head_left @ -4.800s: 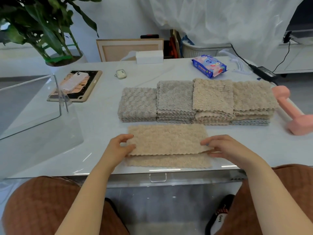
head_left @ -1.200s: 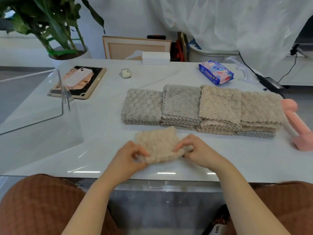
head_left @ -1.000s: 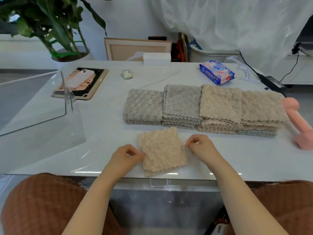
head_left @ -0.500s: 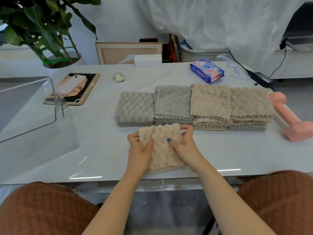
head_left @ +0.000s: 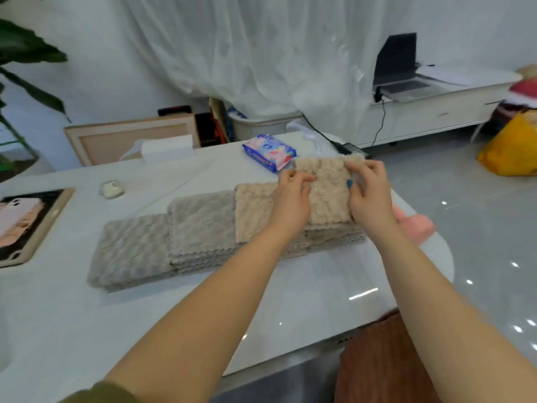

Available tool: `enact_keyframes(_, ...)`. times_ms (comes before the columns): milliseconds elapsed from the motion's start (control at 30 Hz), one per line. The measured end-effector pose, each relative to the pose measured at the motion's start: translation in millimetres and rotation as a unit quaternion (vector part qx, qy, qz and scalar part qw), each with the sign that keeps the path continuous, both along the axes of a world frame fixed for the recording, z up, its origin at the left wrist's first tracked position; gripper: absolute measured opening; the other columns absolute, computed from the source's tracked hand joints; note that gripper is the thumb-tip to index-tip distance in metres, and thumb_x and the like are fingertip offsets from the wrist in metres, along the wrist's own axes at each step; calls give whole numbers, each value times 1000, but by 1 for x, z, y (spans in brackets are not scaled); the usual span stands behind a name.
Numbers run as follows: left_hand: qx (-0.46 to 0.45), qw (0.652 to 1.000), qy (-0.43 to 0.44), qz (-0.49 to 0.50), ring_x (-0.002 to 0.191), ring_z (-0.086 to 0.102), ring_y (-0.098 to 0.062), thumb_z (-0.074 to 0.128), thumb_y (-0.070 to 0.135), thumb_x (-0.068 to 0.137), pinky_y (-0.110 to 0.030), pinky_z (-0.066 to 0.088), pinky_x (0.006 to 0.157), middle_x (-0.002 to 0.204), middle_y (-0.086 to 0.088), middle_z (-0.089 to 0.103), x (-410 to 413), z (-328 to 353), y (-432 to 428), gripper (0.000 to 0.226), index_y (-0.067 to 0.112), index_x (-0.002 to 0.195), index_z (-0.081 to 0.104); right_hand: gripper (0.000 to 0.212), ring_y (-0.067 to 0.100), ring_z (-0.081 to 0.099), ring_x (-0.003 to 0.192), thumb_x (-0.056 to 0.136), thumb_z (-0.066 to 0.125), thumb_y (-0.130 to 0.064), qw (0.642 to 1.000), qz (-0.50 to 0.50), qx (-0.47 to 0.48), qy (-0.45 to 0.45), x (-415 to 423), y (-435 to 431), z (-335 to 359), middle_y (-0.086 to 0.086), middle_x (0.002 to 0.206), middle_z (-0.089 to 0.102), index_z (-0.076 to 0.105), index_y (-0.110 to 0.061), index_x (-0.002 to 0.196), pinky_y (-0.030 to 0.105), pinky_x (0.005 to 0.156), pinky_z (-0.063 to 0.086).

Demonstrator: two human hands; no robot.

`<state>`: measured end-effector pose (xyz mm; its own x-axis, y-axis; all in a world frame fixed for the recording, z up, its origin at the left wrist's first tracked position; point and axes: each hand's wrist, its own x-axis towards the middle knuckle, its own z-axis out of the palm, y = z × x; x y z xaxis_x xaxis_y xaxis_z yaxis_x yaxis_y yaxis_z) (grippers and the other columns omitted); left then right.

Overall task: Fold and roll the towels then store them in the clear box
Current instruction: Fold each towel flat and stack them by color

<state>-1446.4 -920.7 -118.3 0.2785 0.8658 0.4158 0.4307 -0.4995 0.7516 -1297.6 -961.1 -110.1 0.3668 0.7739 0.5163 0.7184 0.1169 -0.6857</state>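
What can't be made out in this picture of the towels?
Head view only.
- Rightmost stack of beige towels: top covered by the folded beige towel held in the left hand and right hand.
- Pink dumbbell: mostly behind the right hand and forearm.
- Clear box: outside the frame.
- Blue wipes packet: print too blurred to read.

Nothing written can be read here. The blue and pink wipes pack [head_left: 269, 151], at about twelve o'clock on the white table [head_left: 58, 315], carries printed graphics and lettering too blurred to make out. The tablet cover [head_left: 26, 225] at nine o'clock shows only a picture, with no legible words.
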Motion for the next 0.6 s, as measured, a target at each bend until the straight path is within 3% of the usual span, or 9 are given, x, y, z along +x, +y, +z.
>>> enact_keyframes(100, -20, 997, 80, 5, 115, 46, -29, 45, -6, 89, -26, 37, 92, 137, -17, 30, 24, -12, 26, 36, 0, 124, 51, 45, 24, 49, 105, 86, 42, 11, 993, 15, -95, -63, 25, 35, -3, 19, 126, 43, 55, -1, 127, 9, 81, 25)
enact_keyframes(167, -79, 988, 130, 14, 119, 45, -32, 43, -5, 90, -30, 42, 92, 141, -17, 28, 28, -38, 31, 44, 2, 134, 42, 48, 31, 48, 108, 85, 43, 10, 975, 37, -200, -94, 28, 49, -28, 20, 128, 41, 52, -1, 131, 15, 75, 26)
enact_keyframes(233, -112, 983, 144, 17, 118, 46, -33, 40, -1, 93, -27, 40, 87, 141, -16, 29, 27, -60, 29, 44, 2, 137, 37, 46, 37, 48, 107, 82, 43, 11, 965, 32, -240, -98, 24, 53, -54, 23, 125, 42, 54, 2, 126, 23, 80, 30)
enact_keyframes(333, -84, 977, 197, 19, 118, 43, -33, 44, -2, 88, -31, 37, 95, 142, -16, 22, 32, -71, 34, 44, 1, 131, 40, 45, 39, 47, 108, 81, 43, 10, 972, 7, -223, -74, 20, 59, -76, 23, 123, 43, 54, 3, 124, 33, 93, 34)
enact_keyframes(433, -79, 971, 224, 10, 122, 42, -35, 46, -5, 84, -33, 37, 100, 145, -19, 15, 32, -66, 33, 50, 1, 133, 40, 51, 38, 43, 115, 85, 41, 10, 973, 5, -222, -62, 19, 60, -76, 22, 130, 39, 48, -1, 134, 32, 100, 31)
enact_keyframes(533, -63, 978, 198, -11, 118, 45, -35, 47, -4, 85, -31, 37, 98, 144, -20, 15, 21, -58, 22, 44, 3, 128, 46, 54, 40, 39, 120, 83, 41, 9, 974, -7, -216, -61, 18, 52, -68, 22, 136, 33, 47, -6, 134, 35, 102, 31)
enact_keyframes(600, -23, 988, 153, 10, 115, 48, -30, 48, -2, 85, -32, 40, 97, 141, -16, 22, 0, -50, 13, 33, 5, 117, 54, 53, 42, 38, 118, 79, 44, 7, 981, -70, -159, -85, 13, 42, -57, 22, 136, 34, 51, -10, 128, 42, 97, 35)
